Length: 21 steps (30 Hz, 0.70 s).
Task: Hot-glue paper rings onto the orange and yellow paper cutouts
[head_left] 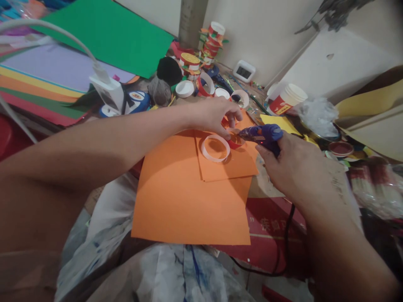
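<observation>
The red ring (236, 145) is placed between the two hands, over the far part of the small sheet (231, 170), with its opening turned upward; being round, no long axis is shown by it. At the near side, the large sheet (192, 205) is spread over a red board (267, 214), and the small sheet is laid across its far right part; both sheets are orange. On the small sheet, just left of the red ring and slightly nearer, the white ring (215, 160) is found. The red ring is met from its far left by the left hand (215, 115), the nearer of the two, with fingers curled and thumb at the rim; whether the rim is pinched cannot be told. By the right hand (297, 167), farther to the right, the glue gun (264, 133) is gripped; its long axis is directed leftward to the red ring, and its nozzle is held at the right rim, though contact cannot be made out. The hands are apart. Farther off, a tub (289, 100) is seen on the right and a green sheet (107, 35) on the left.
</observation>
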Tool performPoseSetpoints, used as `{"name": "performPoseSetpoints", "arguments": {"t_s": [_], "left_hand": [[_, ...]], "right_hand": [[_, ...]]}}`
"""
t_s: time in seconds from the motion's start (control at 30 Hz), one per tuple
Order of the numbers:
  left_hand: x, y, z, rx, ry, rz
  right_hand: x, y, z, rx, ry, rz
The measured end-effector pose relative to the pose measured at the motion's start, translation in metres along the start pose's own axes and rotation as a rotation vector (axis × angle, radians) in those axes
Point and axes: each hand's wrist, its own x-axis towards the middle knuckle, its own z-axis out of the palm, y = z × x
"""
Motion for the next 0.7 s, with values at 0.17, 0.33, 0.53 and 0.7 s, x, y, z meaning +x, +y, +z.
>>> {"name": "performPoseSetpoints", "arguments": {"t_s": [0.17,0.33,0.53,0.7], "left_hand": [[0.002,0.001,0.000,-0.028,0.007,-0.006],[0.004,-0.001,0.001,-0.033,0.016,0.004],[0.003,0.000,0.001,-0.024,0.010,-0.005],[0.001,0.003,0.000,-0.030,0.006,-0.014]], "right_hand": [[0.000,-0.003,-0.003,0.011,-0.033,0.021],[0.004,-0.004,0.004,0.053,-0.033,0.010],[0.012,-0.003,0.007,0.208,-0.069,0.074],[0.018,0.005,0.005,0.468,-0.166,0.193]]}}
